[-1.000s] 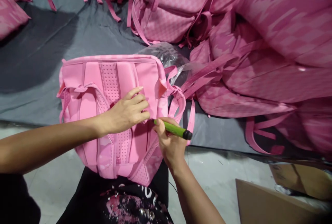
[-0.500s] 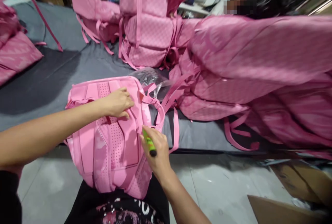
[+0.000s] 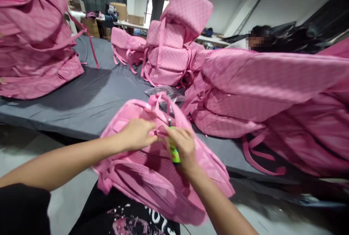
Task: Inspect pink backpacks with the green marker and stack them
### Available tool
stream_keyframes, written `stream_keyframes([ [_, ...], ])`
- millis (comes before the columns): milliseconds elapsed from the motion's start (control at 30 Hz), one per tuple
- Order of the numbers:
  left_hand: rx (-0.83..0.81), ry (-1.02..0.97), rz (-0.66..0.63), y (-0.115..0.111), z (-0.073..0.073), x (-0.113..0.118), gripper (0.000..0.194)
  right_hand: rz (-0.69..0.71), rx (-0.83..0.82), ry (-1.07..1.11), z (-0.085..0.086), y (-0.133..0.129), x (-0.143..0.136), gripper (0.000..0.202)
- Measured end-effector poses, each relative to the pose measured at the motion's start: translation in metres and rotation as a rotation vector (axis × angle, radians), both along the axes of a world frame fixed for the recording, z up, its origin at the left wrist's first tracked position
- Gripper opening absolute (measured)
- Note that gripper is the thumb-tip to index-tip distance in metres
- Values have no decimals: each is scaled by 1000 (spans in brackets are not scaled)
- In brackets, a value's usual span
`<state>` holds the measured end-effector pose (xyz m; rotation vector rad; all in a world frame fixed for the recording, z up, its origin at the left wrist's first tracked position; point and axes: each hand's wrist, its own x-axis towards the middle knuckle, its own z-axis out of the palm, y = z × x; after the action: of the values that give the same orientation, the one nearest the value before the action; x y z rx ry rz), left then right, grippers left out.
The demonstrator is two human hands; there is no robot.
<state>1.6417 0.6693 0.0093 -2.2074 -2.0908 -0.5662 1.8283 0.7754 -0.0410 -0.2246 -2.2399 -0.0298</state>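
Observation:
A pink backpack (image 3: 152, 184) lies tilted over my lap and against the table edge, its straps and opening facing up. My left hand (image 3: 140, 133) is closed at the upper part of the bag, its fingertips pinching pink fabric. Right beside it, my right hand (image 3: 181, 146) is wrapped round a green tool with a dark tip (image 3: 174, 149), and its fingers also touch the bag near the strap. The fingertips of both hands nearly meet and are slightly blurred.
The dark grey cloth-covered table (image 3: 109, 93) bears stacked pink backpacks (image 3: 169, 53), a tall pile at the left (image 3: 35, 46) and a large pile at the right (image 3: 259, 86). A clear plastic bag (image 3: 166, 92) lies behind my bag. A person (image 3: 256, 39) is in the back.
The backpack has been turned and tilted, with its opening now towards me. Both hands have come together at its top. The view has swung up and to the left.

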Motion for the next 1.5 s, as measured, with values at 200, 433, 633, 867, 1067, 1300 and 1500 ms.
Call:
stream_keyframes([
  [200, 155, 97, -115, 24, -26, -14, 17, -37, -51, -74, -47, 6, 2, 36],
  [433, -137, 239, -6, 60, -19, -42, 97, 41, -286, -72, -44, -19, -22, 23],
  [633, -201, 285, -37, 81, -43, -43, 103, 67, -290, -122, -61, -30, 3, 27],
  [867, -183, 366, -39, 68, -41, -27, 129, 61, -449, -56, -61, -6, -8, 30],
  [1067, -294, 415, 51, 75, -50, -18, 119, 64, -553, -128, -69, 0, -2, 43],
  [1300, -181, 425, -129, 77, -57, -22, 117, -9, -501, -86, -69, 8, 5, 37],
  [1500, -169, 419, -120, 95, -72, -24, 125, 56, -576, -146, -61, 15, -2, 31],
])
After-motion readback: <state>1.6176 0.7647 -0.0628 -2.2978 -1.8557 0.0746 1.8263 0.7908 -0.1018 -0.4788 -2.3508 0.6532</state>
